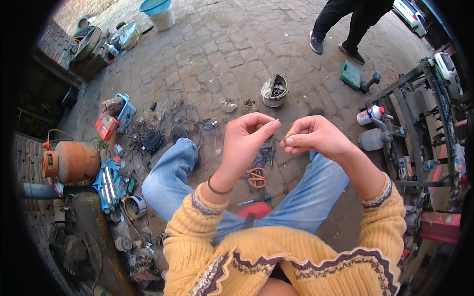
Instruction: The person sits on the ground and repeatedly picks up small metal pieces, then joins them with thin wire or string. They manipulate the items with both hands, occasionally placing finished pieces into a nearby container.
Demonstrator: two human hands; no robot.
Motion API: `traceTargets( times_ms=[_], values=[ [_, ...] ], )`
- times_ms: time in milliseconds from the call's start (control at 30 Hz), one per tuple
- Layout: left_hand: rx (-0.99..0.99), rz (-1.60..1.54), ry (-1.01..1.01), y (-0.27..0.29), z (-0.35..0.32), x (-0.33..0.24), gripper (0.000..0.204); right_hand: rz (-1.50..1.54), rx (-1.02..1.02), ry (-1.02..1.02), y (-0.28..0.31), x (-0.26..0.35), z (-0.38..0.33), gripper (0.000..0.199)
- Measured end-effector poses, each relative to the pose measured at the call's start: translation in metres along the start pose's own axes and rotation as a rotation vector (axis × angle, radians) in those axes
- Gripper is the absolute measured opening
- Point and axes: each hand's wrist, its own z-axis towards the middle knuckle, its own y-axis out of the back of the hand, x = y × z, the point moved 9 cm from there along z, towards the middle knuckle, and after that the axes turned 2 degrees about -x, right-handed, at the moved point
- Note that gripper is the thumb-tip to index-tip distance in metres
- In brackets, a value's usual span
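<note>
While both hands pinch, the left hand [245, 134] and right hand [313, 135] seemingly hold a tiny pale piece [278, 121]; orange scissors [256, 177] lie below.

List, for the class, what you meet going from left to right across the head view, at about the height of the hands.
Orange gas cylinder → tangle of dark wires → left hand → right hand → white spray can with red cap → metal frame.

A tiny pale piece [278, 121] (too small to tell more) is pinched between fingertips, held up above the knees.
</note>
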Motion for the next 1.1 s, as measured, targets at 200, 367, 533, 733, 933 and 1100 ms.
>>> traceTargets(
  times_ms=[200, 367, 533, 733, 933, 1100],
  values=[
    [0.025, 0.061, -0.027, 0.001, 0.001, -0.006, 0.012, -0.096, 0.098, -0.026, -0.013, 0.006, 0.003, 0.014],
    [0.052, 0.056, 0.018, 0.011, 0.001, -0.004, 0.013, -0.119, 0.176, 0.014, -0.016, 0.025, -0.005, 0.013],
    [0.166, 0.105, -0.027, 0.022, -0.010, -0.008, 0.012, -0.160, 0.197, -0.031, -0.014, 0.031, -0.007, 0.013],
    [0.197, 0.316, 0.203, 0.090, -0.051, 0.035, 0.012, -0.179, 0.279, -0.030, -0.018, 0.008, -0.003, 0.011],
    [0.264, 0.951, 0.068, 0.113, -0.103, 0.065, 0.016, -0.383, 0.346, -0.125, -0.049, -0.103, 0.020, 0.008],
    [0.189, 0.793, 0.222, 0.087, -0.132, 0.081, 0.038, -0.796, 0.392, 0.035, -0.089, -0.144, 0.025, 0.008]
  ],
)
